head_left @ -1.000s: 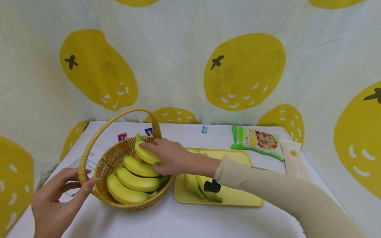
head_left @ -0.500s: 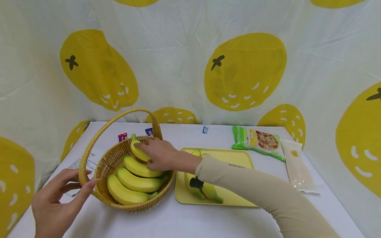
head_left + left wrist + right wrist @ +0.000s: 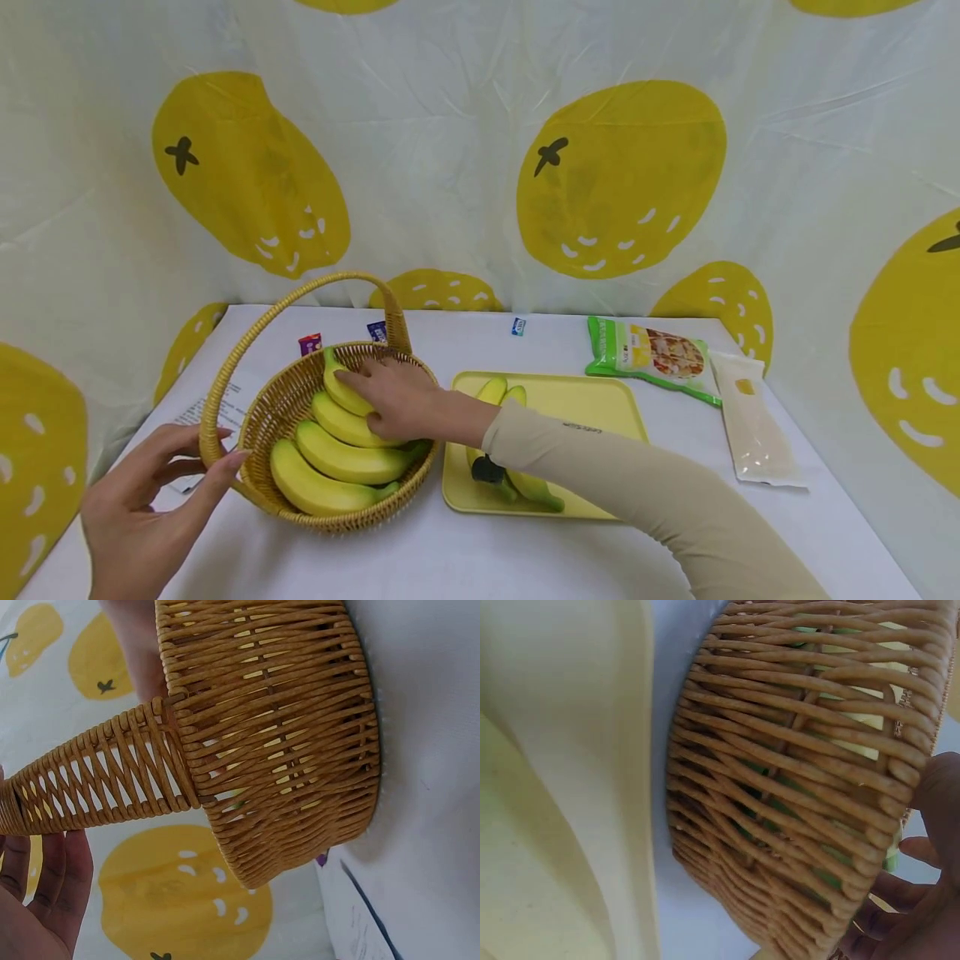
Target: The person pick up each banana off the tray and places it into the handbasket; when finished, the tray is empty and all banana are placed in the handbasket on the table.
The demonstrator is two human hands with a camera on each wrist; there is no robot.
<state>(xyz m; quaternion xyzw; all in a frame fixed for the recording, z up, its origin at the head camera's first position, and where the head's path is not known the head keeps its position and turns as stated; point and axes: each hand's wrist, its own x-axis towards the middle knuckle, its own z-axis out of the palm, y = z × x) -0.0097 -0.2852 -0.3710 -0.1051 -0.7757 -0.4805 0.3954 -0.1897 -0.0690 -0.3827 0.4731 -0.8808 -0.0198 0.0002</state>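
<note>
In the head view my left hand (image 3: 146,510) pinches the wicker basket's handle (image 3: 217,392) low on its left side, thumb in front. The round basket (image 3: 337,523) stands upright on the table. Inside it my right hand (image 3: 397,400) grips a yellow banana (image 3: 343,387) with a green stem, at the back of the row. Three more bananas (image 3: 348,458) lie side by side in front of it. The left wrist view shows the fingers (image 3: 64,889) behind the handle. In the right wrist view the basket wall (image 3: 795,765) hides most of the held banana.
A yellow tray (image 3: 600,408) with two bananas (image 3: 532,487) lies right of the basket, partly under the right sleeve. A green food packet (image 3: 652,354) and a pale packet (image 3: 757,425) lie at the right. Small wrappers (image 3: 310,343) and a printed sheet (image 3: 187,408) lie around the basket.
My right hand has moved left and down into the basket with the banana, which now lies against the row. The left hand and basket have stayed in place.
</note>
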